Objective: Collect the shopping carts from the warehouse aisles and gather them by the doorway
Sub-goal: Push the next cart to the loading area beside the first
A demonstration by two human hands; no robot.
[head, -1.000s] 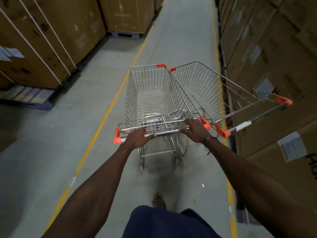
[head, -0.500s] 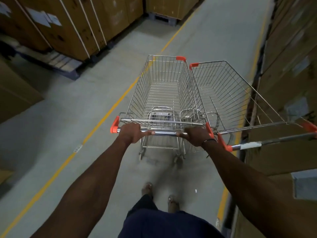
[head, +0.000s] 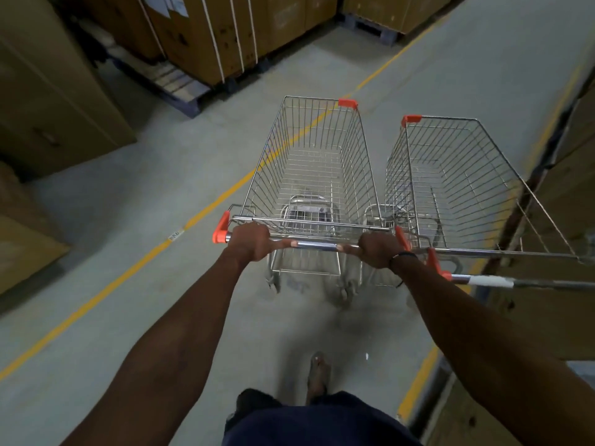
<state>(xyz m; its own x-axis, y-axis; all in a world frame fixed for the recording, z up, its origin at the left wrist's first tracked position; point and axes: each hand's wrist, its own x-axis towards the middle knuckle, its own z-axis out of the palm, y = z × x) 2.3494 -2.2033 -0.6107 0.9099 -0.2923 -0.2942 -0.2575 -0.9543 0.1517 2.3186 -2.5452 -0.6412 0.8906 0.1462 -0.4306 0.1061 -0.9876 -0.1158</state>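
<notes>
Two shopping carts side by side in a warehouse aisle, seen from behind the handle.

The left cart stands directly ahead; the left hand and right hand sit on its handle bar. Just right of this cart is the second cart. Left of it a floor line runs, and beyond that line are boxes on pallets.

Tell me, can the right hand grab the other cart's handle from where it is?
Probably yes. The right hand grips the left cart's handle, and the right cart's handle lies just beside that wrist with nothing between them. It would have to let go first.
</notes>
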